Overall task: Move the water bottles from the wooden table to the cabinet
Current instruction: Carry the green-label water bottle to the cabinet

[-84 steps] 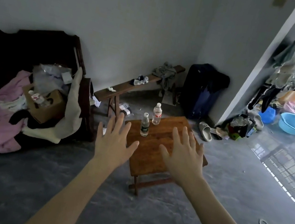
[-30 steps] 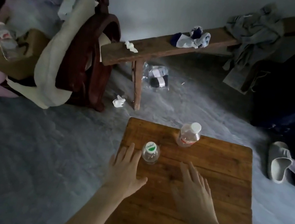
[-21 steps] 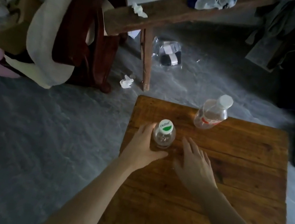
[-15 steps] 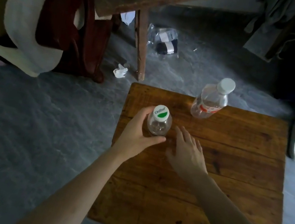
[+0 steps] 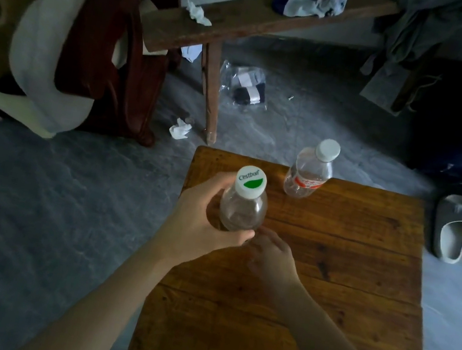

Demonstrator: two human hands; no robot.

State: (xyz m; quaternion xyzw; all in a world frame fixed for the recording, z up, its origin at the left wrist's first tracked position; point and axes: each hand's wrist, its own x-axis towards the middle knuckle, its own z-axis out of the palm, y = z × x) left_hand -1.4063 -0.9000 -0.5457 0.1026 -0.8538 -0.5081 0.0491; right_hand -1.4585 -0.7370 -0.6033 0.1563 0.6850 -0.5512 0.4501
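A clear bottle with a white-and-green cap (image 5: 245,202) stands upright over the left part of the wooden table (image 5: 327,284); I cannot tell whether its base touches the wood. My left hand (image 5: 203,219) grips it round the body, thumb across the near side. My right hand (image 5: 272,257) hovers low over the table just right of and below that bottle, fingers loosely bent, holding nothing. A second clear bottle with a red label and white cap (image 5: 311,169) stands upright near the table's far edge. No cabinet is in view.
A long wooden bench (image 5: 250,21) with socks and clothes runs behind the table, one leg (image 5: 211,94) close to the table's far corner. A dark red carved chair (image 5: 115,55) stands left. Crumpled tissue (image 5: 180,129), a plastic packet (image 5: 246,88) and a grey slipper (image 5: 455,228) lie on the floor.
I walked up to the table and my left hand closed round the green-capped bottle, which now looks nearer to me. My right hand drew in beside it.
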